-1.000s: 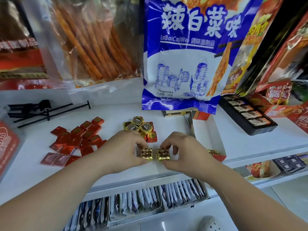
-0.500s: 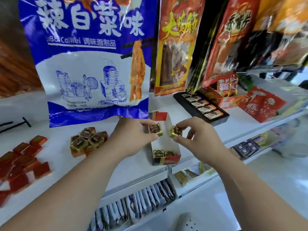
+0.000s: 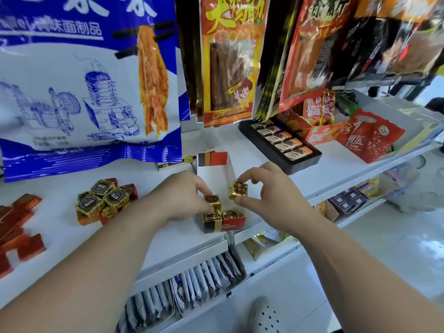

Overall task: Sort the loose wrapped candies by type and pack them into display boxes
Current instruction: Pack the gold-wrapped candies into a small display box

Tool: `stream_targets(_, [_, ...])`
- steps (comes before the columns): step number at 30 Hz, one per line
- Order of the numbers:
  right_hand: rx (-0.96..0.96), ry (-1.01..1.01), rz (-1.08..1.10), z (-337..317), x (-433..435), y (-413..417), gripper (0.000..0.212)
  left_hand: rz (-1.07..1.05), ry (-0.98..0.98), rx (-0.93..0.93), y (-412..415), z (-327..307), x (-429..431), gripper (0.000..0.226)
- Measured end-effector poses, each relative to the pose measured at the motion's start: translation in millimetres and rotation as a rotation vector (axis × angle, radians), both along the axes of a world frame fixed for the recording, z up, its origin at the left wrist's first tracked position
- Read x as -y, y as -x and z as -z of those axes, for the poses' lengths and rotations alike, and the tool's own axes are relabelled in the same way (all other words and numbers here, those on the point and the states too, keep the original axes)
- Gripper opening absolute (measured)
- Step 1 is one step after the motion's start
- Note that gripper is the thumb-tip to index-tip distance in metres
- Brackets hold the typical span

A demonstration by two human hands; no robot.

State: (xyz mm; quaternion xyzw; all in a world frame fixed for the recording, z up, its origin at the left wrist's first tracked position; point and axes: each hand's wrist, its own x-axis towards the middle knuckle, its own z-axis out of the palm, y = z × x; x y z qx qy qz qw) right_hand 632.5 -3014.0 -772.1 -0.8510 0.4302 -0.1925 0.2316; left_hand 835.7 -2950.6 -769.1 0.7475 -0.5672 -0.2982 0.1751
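At the far left red candies (image 3: 18, 227) are spread, with a gold pile (image 3: 103, 200) beside them. A first gold candy (image 3: 213, 201) is pinched by the left hand (image 3: 179, 197) inside the display box (image 3: 231, 227); a second gold candy (image 3: 237, 189) is pinched by the right hand (image 3: 274, 203) just above it.

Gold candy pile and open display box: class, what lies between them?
In the head view, the left hand lies between the gold candy pile and the display box, its fingers pinching a gold candy inside the box; otherwise bare white shelf.
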Motion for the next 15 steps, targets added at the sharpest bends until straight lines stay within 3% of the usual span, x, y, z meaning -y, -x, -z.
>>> stream_targets(9, [-0.079, 0.007, 0.031, 7, -1, -21, 0.037, -0.032, 0.023, 0.009, 3, 10, -1, 0.029])
stream_targets(15, [-0.166, -0.110, 0.060, 12, 4, -25, 0.041, -0.061, 0.052, -0.020, 3, 13, -2, 0.027])
